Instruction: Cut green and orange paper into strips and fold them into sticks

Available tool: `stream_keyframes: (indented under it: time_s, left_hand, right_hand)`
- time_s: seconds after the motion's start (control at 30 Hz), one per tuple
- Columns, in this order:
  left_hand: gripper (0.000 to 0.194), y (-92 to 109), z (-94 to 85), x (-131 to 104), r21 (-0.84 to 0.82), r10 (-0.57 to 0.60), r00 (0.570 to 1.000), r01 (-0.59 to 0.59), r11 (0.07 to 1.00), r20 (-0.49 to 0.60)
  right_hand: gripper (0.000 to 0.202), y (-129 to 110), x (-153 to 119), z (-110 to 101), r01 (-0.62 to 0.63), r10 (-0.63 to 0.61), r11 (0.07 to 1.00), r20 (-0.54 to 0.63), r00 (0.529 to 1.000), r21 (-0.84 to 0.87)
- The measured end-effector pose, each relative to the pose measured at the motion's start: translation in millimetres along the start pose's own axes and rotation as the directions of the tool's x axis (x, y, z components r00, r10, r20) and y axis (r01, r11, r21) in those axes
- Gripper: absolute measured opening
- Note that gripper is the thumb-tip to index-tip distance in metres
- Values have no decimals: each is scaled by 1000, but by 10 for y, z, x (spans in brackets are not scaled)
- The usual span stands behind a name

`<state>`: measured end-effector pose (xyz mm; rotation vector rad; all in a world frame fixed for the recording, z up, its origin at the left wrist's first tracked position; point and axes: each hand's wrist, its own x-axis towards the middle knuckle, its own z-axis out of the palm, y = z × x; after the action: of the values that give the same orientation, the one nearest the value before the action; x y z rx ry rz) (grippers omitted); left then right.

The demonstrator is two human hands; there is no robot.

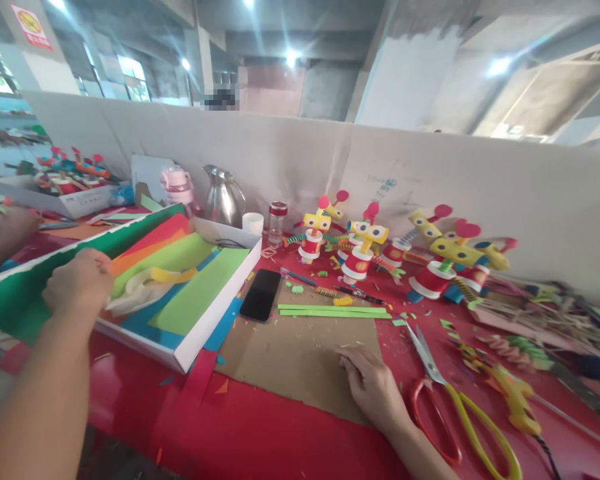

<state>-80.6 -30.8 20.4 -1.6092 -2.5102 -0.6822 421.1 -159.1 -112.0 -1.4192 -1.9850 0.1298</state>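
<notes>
My left hand [80, 283] is closed over the near left side of a white box [213, 300]. What its fingers hold, if anything, is hidden. Coloured paper sheets lie in the box, among them a light green sheet [200, 290] and a red one [155, 240]; a yellow and whitish strip [173, 275] rests on them. On a brown cardboard sheet [290, 353] lies my right hand [367, 380], palm down, fingers loosely bent and nothing visible in them. Two light green paper strips [333, 311] cross the far part of the cardboard. Scissors [440, 387] with red and yellow handles lie beside my right hand.
A phone [261, 295] lies between box and cardboard. Several paper-cup figures [357, 263] stand at the back. A yellow glue gun [517, 400] is at right. A steel jug [223, 197], white cup [253, 223] and glass jar [277, 227] stand behind. Another person's hand [7, 227] is far left.
</notes>
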Motion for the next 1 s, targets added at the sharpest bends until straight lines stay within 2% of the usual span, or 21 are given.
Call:
stream_keyframes:
  time_s: [0.1, 0.23, 0.33, 0.37, 0.4, 0.43, 0.5, 0.57, 0.63, 0.8, 0.87, 1.0]
  left_hand:
    - [40, 72, -41, -36, -28, -133, 986, 131, 991, -104]
    - [47, 195, -136, -159, -145, -54, 950, 10, 989, -307]
    - [47, 248, -132, -329, -126, 80, 880, -156, 980, -469]
    - [45, 262, -109, -401, -88, 157, 859, -226, 970, -487]
    - [44, 274, -77, -475, -44, 243, 849, -297, 954, -470]
    - [43, 286, -40, -548, -1, 335, 850, -367, 930, -406]
    - [41, 308, 37, -671, 42, 471, 867, -471, 881, -162]
    - [42, 319, 91, -741, 40, 488, 869, -492, 870, 80]
    - [41, 319, 109, -755, 23, 456, 870, -468, 883, 188]
    - [46, 328, 64, -738, -62, 445, 872, -443, 895, 201]
    - [46, 344, 47, -764, -109, 428, 890, -416, 903, 157]
    - [45, 319, 36, -794, -195, 390, 921, -384, 902, -7]
  right_hand:
    - [27, -10, 4, -5, -9, 9, 1000, -5, 1000, 0]
    - [28, -16, 4, -9, 1, -1, 1000, -19, 1000, 0]
    - [28, -24, 6, -13, 14, -14, 1000, -28, 1000, 4]
    - [28, -25, 6, -14, 16, -16, 1000, -30, 999, 6]
    - [28, -26, 5, -14, 16, -16, 1000, -32, 999, 7]
    - [28, -25, 4, -13, 15, -15, 1000, -32, 999, 7]
    - [27, -19, 0, -9, 10, -10, 1000, -31, 999, 6]
    - [27, -11, -2, -6, 8, -7, 1000, -25, 1000, 4]
    - [27, -7, -3, -6, 6, -6, 1000, -20, 1000, -1]
    - [27, -14, -2, -14, 12, -12, 1000, -29, 999, -3]
    - [27, -13, -4, -13, 14, -14, 1000, -28, 1000, 4]
    - [27, -9, -5, -5, -6, 6, 1000, -16, 1000, 14]
